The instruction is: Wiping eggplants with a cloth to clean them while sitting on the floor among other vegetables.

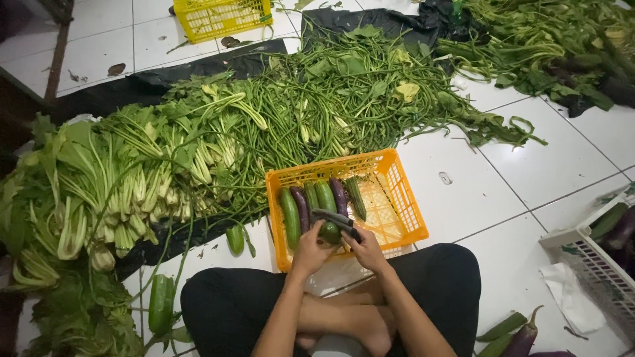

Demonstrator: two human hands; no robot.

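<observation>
Two hands hold one dark eggplant (336, 219) across the near edge of the orange crate (403, 198): the left hand (311, 250) and right hand (366, 250) both have fingers closed on it. The eggplant is long, slim and glossy. Behind it five vegetables stand in a row, three green cucumbers (290, 217) and two purple eggplants (339, 196). The crate is latticed plastic on a white tile floor (476, 192).

One head-worn camera looks steeply down over the seated person's crossed legs, close above the orange crate (397, 198) on the tiled floor (503, 192).
</observation>
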